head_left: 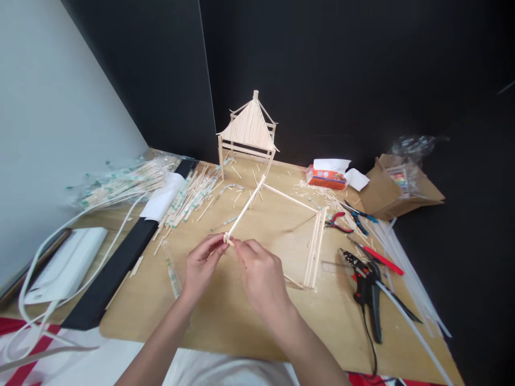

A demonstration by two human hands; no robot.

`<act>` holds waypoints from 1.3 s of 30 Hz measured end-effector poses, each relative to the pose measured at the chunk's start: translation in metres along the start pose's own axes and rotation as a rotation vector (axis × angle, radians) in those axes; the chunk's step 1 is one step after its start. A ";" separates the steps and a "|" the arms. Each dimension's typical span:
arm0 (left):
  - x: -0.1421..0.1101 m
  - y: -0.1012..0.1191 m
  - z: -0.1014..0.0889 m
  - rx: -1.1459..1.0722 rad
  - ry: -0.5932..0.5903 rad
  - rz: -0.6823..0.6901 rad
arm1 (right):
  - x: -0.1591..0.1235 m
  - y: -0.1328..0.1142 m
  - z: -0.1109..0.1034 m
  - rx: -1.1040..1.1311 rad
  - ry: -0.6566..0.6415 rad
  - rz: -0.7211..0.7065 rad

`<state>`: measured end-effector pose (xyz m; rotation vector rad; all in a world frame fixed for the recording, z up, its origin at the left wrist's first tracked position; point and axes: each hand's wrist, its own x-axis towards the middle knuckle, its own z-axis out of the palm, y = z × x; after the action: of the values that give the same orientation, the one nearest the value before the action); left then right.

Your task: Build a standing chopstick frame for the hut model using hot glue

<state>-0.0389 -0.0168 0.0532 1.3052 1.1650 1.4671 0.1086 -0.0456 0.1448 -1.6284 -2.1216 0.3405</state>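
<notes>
My left hand [205,264] and my right hand [259,273] meet over the wooden board [225,311], both pinching the near corner of a frame of thin wooden sticks [277,214]. The frame is tilted, with its near corner lifted and its right side resting on the board. One long stick runs from my fingers up toward the back. A finished small stick hut [248,131] with a peaked roof stands at the far edge of the board.
Wrapped stick bundles [161,187] lie at the left beside a black strip [116,268] and white tubing [60,241]. At the right are a black glue gun [368,287], red pliers [338,221], blue-handled cutters [360,214], clear glue sticks [398,246], a tissue box [328,176] and a brown paper bag [398,193].
</notes>
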 end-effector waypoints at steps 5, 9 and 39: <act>0.001 0.005 0.001 0.012 -0.011 0.020 | -0.002 0.000 -0.001 -0.032 -0.015 -0.051; 0.001 0.005 0.002 0.018 -0.004 0.030 | -0.002 0.000 0.000 -0.041 -0.004 -0.054; 0.001 0.008 0.002 0.043 -0.005 0.076 | -0.007 0.008 0.007 -0.051 0.063 -0.151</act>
<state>-0.0370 -0.0171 0.0610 1.3952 1.1608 1.4995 0.1136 -0.0491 0.1335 -1.4744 -2.2056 0.1856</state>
